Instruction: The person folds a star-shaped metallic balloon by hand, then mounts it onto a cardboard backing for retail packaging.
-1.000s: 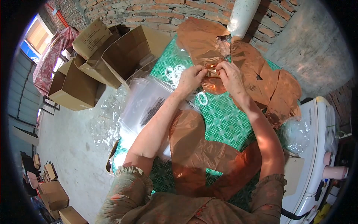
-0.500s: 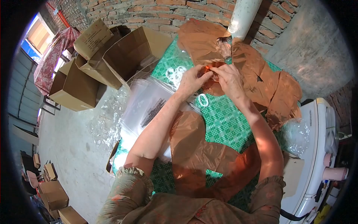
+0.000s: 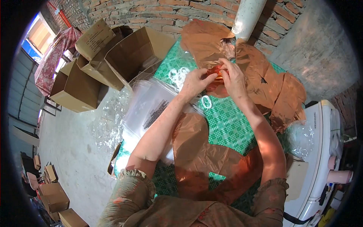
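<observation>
Right hand point(image 3: 235, 78) has shifted toward 12 o'clock; it and left hand point(image 3: 195, 84) pinch shiny copper-coloured crumpled foil piece point(image 3: 217, 85), 12 o'clock straight ahead. Likely light, soft, slippery, easily torn: pinch edges.

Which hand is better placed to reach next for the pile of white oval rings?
Left, probably: the left hand is close beside the pile of white oval rings, while the right hand is farther off. Both hold shiny copper-coloured film.
</observation>
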Tool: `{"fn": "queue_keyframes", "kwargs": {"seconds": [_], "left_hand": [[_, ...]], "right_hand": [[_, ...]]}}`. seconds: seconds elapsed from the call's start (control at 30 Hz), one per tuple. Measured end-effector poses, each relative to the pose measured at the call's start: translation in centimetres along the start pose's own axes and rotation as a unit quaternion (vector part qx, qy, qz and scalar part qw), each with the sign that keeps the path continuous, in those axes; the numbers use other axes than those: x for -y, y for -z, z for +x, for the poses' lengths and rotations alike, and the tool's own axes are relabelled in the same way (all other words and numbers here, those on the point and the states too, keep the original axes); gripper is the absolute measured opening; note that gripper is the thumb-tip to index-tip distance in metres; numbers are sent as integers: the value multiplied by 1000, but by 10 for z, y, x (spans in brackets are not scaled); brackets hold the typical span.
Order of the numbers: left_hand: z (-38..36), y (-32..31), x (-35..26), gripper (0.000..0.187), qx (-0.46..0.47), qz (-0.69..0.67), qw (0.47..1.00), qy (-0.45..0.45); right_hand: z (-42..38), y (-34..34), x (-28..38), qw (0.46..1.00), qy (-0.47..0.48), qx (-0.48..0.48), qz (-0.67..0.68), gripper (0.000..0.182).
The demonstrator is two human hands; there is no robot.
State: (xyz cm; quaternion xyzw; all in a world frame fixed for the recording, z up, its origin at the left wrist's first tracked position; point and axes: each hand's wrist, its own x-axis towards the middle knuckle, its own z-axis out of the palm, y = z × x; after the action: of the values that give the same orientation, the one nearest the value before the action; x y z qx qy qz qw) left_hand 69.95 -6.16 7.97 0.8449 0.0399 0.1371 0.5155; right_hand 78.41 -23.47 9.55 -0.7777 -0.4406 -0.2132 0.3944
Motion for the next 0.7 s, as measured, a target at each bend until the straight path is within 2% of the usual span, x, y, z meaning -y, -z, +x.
{"fn": "queue_keyframes", "kwargs": {"seconds": [0.17, 0.27, 0.37, 0.4, 0.47, 0.5, 0.6, 0.63, 0.7], "left_hand": [[3, -9, 14, 28, -52, 8, 997, -61], [2, -10, 14, 26, -62, 0, 997, -44], [0, -6, 7, 26, -51, -21, 998, -9], [0, -6, 6, 26, -43, -29, 999, 3], [1, -15, 20, 20, -65, -25, 997, -34], [6, -12, 17, 18, -79, -20, 995, -59], [8, -8, 13, 16, -158, 31, 951, -264], [3, -7, 6, 20, -169, 18, 956, -241], [2, -8, 8, 20, -234, 106, 936, -240]], "right_hand": [[4, -6, -1, 999, -39, 6, 29, 40], [4, -1, 17, 977, 101, -116, -144, 38], [-13, 6, 14, 959, 225, -34, -167, 29], [-19, 5, 13, 963, 203, 20, -176, 25], [-33, 4, 11, 961, 156, 123, -193, 18], [-39, 7, 15, 969, 118, 136, -169, 14], [-36, 11, 16, 971, 115, 134, -160, 17], [-34, 8, 14, 975, 91, 141, -147, 19], [-26, 1, 14, 978, 91, 104, -155, 22]]}}
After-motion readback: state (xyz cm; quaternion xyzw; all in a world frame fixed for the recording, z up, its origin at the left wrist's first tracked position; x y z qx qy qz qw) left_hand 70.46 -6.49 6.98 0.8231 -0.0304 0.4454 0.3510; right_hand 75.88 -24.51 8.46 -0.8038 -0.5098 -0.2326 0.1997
